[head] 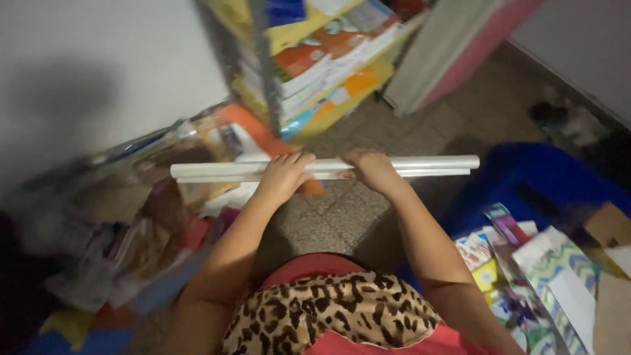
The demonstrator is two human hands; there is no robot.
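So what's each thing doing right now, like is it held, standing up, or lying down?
White rolls: held level, side by side, in both hands.
Left hand: closed over the rolls.
Right hand: closed over the rolls.
Blue bin: open, paper packs inside.
Shelf stacks: lying flat, piled.
Pink-edged board: leaning.

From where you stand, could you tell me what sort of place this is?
Probably a stockroom for paper goods: a shelf rack stacked with coloured packs, a blue bin beside patterned gift bags, and white rolled sheets in both hands.
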